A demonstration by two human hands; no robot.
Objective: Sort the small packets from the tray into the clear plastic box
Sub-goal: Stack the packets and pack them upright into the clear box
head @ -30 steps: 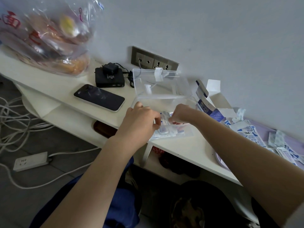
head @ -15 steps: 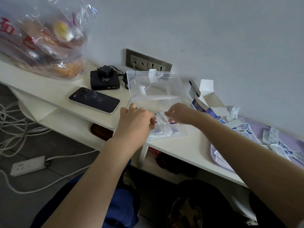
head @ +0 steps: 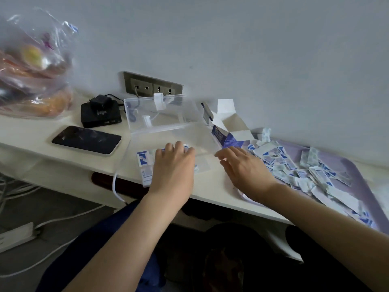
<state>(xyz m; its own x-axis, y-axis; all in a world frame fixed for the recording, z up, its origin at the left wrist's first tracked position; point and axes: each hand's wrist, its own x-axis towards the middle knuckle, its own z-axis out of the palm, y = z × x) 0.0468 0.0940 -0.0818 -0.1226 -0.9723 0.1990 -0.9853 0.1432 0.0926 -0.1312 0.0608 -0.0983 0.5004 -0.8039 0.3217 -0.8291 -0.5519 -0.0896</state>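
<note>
As left hand (head: 173, 165) rests palm-down, right hand (head: 245, 168) splayed

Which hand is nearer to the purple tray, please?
The right hand, over the left edge of the tray; the left hand rests inside the clear plastic box, farther away.

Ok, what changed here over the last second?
The right hand left the clear box and moved right toward the tray, open and empty. The left hand uncurled and lies flat on packets in the box. Box, phone and tray stayed put.
</note>
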